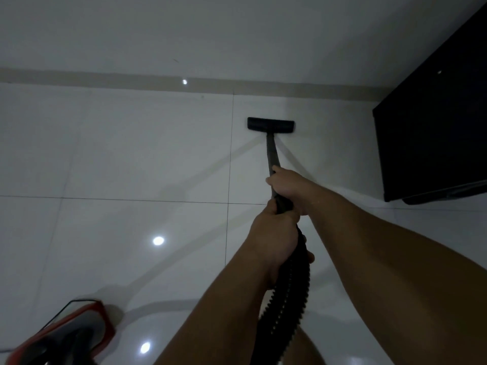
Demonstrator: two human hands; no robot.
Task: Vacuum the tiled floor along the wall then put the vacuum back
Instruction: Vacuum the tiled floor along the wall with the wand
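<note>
The black vacuum floor head (271, 125) rests flat on the glossy white tiled floor (131, 159), a short way from the beige skirting (131, 78) of the wall (184, 30). A black wand (271, 151) runs back from the head to my hands. My right hand (288, 187) grips the wand farther forward. My left hand (272, 233) grips just behind it, where the ribbed black hose (288, 299) joins. The hose drops toward the bottom edge. The red and black vacuum body (68, 333) stands on the floor at the lower left.
A tall dark cabinet (434, 122) stands on the right against the wall, its near corner close to the floor head. Ceiling lights reflect as bright spots in the tiles. Open tiled floor stretches to the left along the wall.
</note>
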